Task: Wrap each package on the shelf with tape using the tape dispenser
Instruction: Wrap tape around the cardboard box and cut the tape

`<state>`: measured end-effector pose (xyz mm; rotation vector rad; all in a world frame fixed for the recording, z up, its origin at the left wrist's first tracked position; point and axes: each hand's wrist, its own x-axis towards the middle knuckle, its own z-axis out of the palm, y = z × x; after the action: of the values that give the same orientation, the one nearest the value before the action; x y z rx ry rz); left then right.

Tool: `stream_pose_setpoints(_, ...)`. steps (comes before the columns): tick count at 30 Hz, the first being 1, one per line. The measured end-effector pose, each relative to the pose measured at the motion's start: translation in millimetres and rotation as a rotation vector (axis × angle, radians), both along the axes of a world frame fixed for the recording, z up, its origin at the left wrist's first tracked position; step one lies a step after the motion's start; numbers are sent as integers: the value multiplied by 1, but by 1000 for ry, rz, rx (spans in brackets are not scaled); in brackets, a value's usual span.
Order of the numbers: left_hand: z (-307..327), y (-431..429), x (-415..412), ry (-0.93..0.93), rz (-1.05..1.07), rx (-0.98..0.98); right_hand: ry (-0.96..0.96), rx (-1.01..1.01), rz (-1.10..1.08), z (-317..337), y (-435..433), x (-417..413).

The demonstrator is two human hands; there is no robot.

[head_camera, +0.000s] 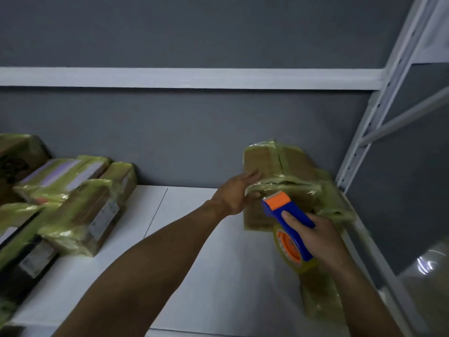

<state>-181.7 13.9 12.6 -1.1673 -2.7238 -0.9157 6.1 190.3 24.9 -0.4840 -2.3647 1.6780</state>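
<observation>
Right hand (318, 237) grips the blue and orange tape dispenser (289, 222) by its handle, fingers closed around it, with the orange front edge set against the near face of a cardboard package (274, 164) at the right end of the white shelf (194, 239), close to the metal upright (379, 98). The left hand (239, 193) lies open and flat against that package's left side, steadying it, grasping nothing. This package already carries shiny yellowish tape across its top and front edge, so the wrap on it looks partly done, with more passes probably needed. Beneath the right forearm another taped package (320, 305) lies near the shelf's front edge (blur makes it hard to say how fully it is covered). At the left end of the shelf a cluster of packages (80, 203) sits well apart from the hands, all showing glossy tape, and they appear finished. On that reading most of the work is done and the right-hand package is what remains.
</observation>
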Motion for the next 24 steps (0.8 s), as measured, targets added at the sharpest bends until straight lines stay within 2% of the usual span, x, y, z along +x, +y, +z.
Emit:
stream_pose_setpoints(2,-5,11,3,-3,58,-10,-8,-17,-3,-3,9,5)
stream_pose_setpoints(7,-8,12,10,-29,244,142,-32,-2,47,-7,14,9)
stream_pose_setpoints(10,-12,-18,6,-33,253,167,-33,-14,91,-6,3,8)
stream_pose_setpoints(16,-25,-124,16,-90,239,366,32,-75,265,20,-49,0)
stream_pose_setpoints(18,-28,-156,17,-18,250,343,38,-80,336,29,-70,-6)
stream_pose_setpoints(20,-31,-189,15,162,284,227,33,-88,409,36,-90,-13)
stream_pose_setpoints(24,-16,-251,24,270,484,153,52,-169,521,50,-136,-25)
